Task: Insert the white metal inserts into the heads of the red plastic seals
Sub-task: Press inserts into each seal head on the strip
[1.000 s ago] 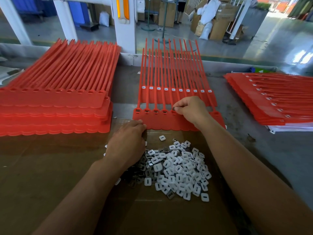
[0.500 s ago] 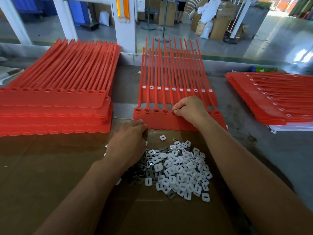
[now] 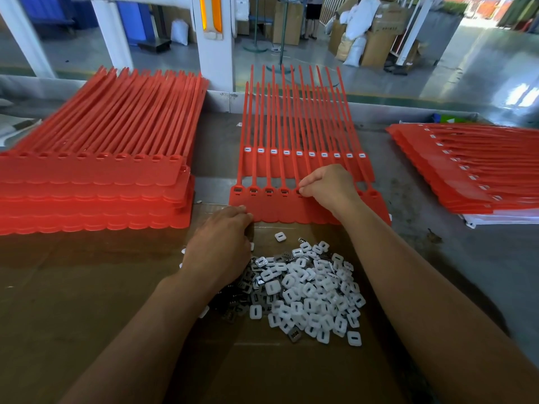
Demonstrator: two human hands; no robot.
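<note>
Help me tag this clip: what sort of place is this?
Probably a factory assembly station: stacked sheets of red plastic seals, a loose pile of white metal inserts, brown cardboard cartons piled behind.

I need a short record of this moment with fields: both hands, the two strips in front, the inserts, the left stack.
left hand: rests at the left edge of the insert pile, fingers bent down; any hold is hidden
right hand: pinches at the fifth head of the near strip
near strip: four heads left of that hand look filled
far strip: white inserts in all ten heads
insert pile: loose on cardboard
left stack: heads empty
</note>
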